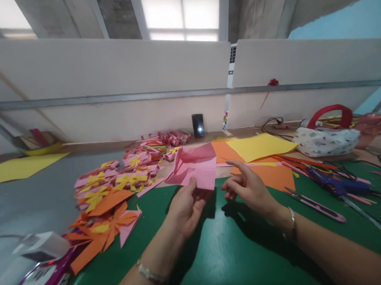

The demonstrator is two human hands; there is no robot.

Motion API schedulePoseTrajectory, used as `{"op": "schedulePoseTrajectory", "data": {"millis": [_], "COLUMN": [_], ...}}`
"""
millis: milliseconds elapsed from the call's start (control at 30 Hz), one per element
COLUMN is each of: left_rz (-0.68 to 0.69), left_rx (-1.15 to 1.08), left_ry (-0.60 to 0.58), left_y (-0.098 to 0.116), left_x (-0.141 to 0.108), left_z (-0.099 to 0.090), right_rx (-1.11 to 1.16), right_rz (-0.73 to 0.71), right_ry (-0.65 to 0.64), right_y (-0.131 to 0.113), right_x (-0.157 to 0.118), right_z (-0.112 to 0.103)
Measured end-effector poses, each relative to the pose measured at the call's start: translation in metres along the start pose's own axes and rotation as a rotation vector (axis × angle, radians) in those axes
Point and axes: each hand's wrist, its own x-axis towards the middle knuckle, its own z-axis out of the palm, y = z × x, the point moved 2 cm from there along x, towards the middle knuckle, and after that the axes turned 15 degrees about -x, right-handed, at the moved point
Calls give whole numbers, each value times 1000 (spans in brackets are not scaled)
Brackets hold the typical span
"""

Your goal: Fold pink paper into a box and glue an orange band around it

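Pinching pink paper (pixel 199 164) above the far edge of the green mat (pixel 225 255) with left hand (pixel 186 210), thumb over fingers — likely to steady the raised folds; holding right hand (pixel 250 189) empty over the mat, half-curled — perhaps leaving paper unobstructed.

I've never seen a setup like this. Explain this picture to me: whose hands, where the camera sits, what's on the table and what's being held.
There is no machine here: these are a person's bare hands. The single picture comes from a camera worn on that person's head, looking forward and down.

The left hand holds a folded pink sheet. The right hand is beside it, fingers partly curled, with nothing visible in its grasp.

On and around the green surface are pink pieces with yellow bows and orange cutouts to the left, a yellow sheet ahead, and a blue glue gun to the right. A phone stands at the back.
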Motion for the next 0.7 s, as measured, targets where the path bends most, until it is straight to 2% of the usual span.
{"op": "schedulePoseTrajectory", "data": {"millis": [133, 267, 400, 533, 600, 700], "left_rz": [-148, -239, -316, -281, -273, -216], "left_rx": [-27, -62, -60, -89, -66, -2], "left_ry": [-22, -83, -144, -162, -166, -158], "left_y": [-3, -10, -16, -19, -20, -21], "left_x": [-6, -9, -9, -8, -7, -6], "left_z": [3, 2, 3, 4, 3, 0], "right_rx": [-271, -368, -355, -301, -244, -87], "right_rz": [-330, -455, -491, -487, -412, -199], "right_ry": [-22, 56, 56, 42, 35, 31], "right_y": [-1, -2, -3, -6, -7, -5], "right_x": [-2, -3, -4, -7, -8, -9], "right_z": [-2, -1, 3, 7, 10, 14]}}
